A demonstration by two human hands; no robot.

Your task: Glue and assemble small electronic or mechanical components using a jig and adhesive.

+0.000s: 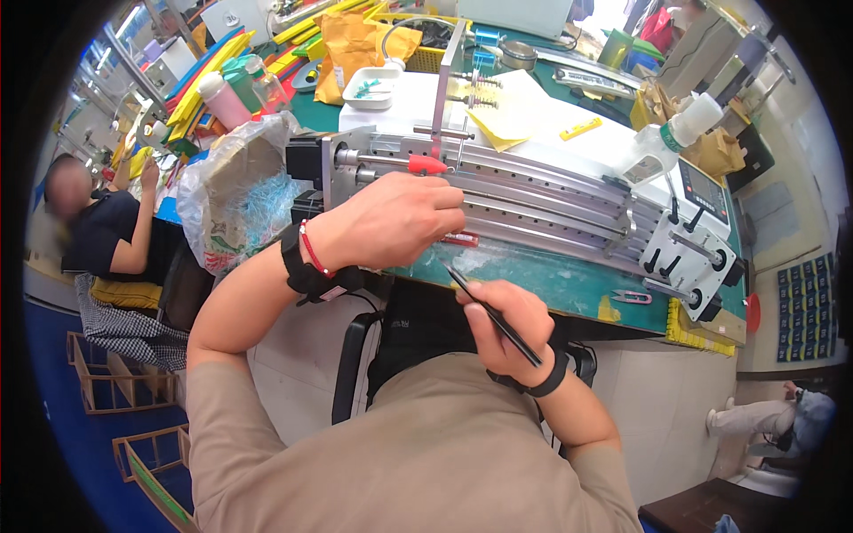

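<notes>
My left hand [404, 218] is at the near side of a long metal winding machine [551, 200], its fingers curled together. Whatever the fingertips may hold is hidden behind the hand. Just beyond it a red pointed piece [426, 164] sits on the machine's shaft. Slim black tweezers [508, 332] lie in my closed right hand [515, 329], their tip pointing up and left toward the green table edge. Between the hands and the machine, a short red tube-like thing [460, 239] rests on the table.
A plastic bag of blue and white strands [258, 209] stands left of the machine. Farther back are a white tray [371, 89] and yellow paper [511, 115]. A clear bottle [666, 142] stands at right, small thread snips [632, 297] near the front edge. Another person [115, 213] sits at left.
</notes>
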